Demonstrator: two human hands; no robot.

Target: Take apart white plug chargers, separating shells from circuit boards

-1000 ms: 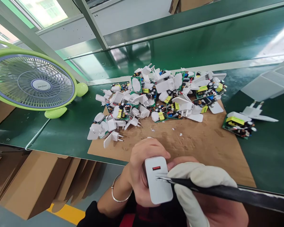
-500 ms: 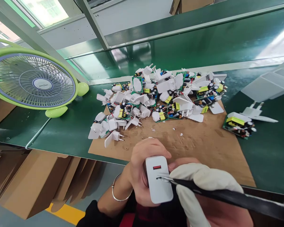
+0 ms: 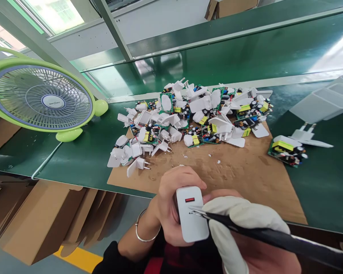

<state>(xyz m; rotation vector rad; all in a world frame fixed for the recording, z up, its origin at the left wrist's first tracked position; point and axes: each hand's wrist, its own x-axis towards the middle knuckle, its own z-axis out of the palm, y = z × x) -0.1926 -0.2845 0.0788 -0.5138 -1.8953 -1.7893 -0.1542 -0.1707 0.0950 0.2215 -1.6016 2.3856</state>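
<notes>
My left hand (image 3: 171, 201) is wrapped round a white charger housing (image 3: 193, 228), its flat end face turned up toward me. That face has a red USB slot and a small dark mark lower down. White finger covers are on the thumb and fingers of my right hand (image 3: 246, 217), which grips black tweezers (image 3: 254, 231). The fine metal tips reach the end face at the dark mark, just below the red slot. Whether the tips pinch anything is too small to tell.
Behind my hands, a heap of white plug parts and circuit boards (image 3: 200, 114) covers a cardboard sheet (image 3: 246, 186). Right of it lie a loose circuit board (image 3: 287, 152) and translucent bins (image 3: 322, 101). A green fan (image 3: 45, 101) stands left; cardboard boxes (image 3: 40, 220) are below the bench.
The tweezer tips have shifted slightly up on the housing's face and look a little more apart. My right hand has moved slightly left; my left hand keeps its hold.
</notes>
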